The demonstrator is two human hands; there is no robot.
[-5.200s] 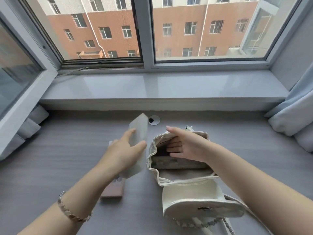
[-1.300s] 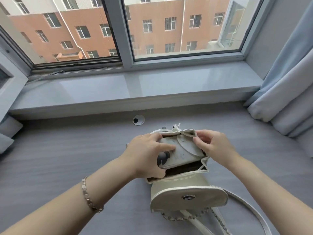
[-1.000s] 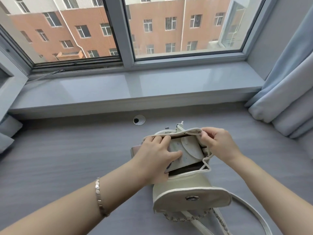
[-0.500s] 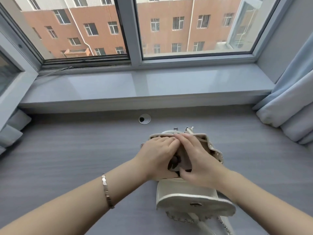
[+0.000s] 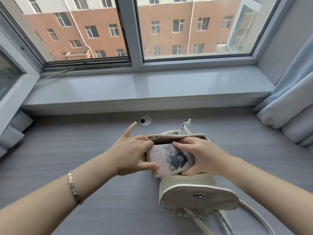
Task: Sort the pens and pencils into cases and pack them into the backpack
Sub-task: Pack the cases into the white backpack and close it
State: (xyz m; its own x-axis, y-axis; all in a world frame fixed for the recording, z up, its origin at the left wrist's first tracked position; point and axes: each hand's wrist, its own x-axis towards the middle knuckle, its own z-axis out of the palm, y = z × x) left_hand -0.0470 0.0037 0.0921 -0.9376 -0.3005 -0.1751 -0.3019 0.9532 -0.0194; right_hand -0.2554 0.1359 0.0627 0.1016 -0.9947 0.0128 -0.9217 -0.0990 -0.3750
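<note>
A small cream backpack lies on the grey desk with its mouth open toward the window and its flap folded toward me. A pale pencil case with a dark paw print sits in the mouth, partly inside. My right hand grips the case's right end and top edge. My left hand holds its left end between thumb and fingers, with the index finger raised. What is deeper in the backpack is hidden.
The grey desk runs to a window sill. A round cable hole lies just beyond the backpack. Curtains hang at the right. The backpack's strap and chain trail toward me.
Both hands have shifted apart to the ends of the pencil case, uncovering its paw print. My left index finger has lifted. The case still sits in the backpack's mouth.
</note>
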